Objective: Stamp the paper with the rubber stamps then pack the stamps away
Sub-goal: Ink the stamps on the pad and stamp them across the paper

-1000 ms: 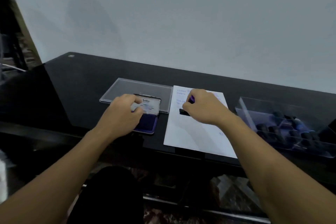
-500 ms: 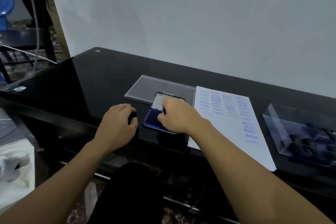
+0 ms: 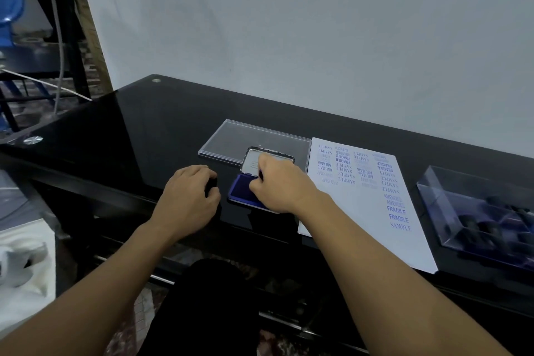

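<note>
Both bare forearms reach forward from the lower corners and converge toward the middle, palms turned down. The left hand (image 3: 187, 196) rests knuckles up, its fingers and thumb curled round a small dark object (image 3: 211, 185) of which only a sliver shows between them. The right hand (image 3: 278, 185) lies just beside it and a little further forward, wrist straight, fingers bunched and bent downward, the tips pinching a stamp (image 3: 261, 176) that is mostly hidden beneath them.
</note>
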{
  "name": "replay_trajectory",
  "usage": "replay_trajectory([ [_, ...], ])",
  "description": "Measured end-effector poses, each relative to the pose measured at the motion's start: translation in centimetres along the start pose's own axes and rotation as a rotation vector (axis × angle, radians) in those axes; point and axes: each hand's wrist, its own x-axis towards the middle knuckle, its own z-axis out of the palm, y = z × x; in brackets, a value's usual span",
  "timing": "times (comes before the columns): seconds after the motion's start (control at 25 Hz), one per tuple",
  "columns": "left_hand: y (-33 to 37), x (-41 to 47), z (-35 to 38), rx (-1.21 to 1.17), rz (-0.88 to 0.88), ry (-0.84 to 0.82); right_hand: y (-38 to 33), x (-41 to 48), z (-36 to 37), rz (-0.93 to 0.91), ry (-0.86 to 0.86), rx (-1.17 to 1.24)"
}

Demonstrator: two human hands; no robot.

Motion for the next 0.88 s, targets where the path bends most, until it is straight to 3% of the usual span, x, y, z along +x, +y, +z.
replay_trajectory([
  [0.16, 0.8, 0.6, -1.0, -0.083, -0.023, -0.017, 0.5, -0.5, -0.6, 0.000, -0.028, 0.064],
  [0.28, 3.1, 1.2, -1.8, -0.146, -0.019, 0.030, 1.9, -1.6, -2.0, 0.042, 0.064, 0.195],
  [0.56, 11.2, 2.1, -0.1, -0.231, 0.229, 0.032, 8.5, -6.4, -6.4, 0.219, 0.165, 0.196],
  [0.88, 19.3, 1.0, 5.8, -0.277, 0.304, -0.207, 16.1, -13.3, -9.4, 0.440, 0.191, 0.091],
])
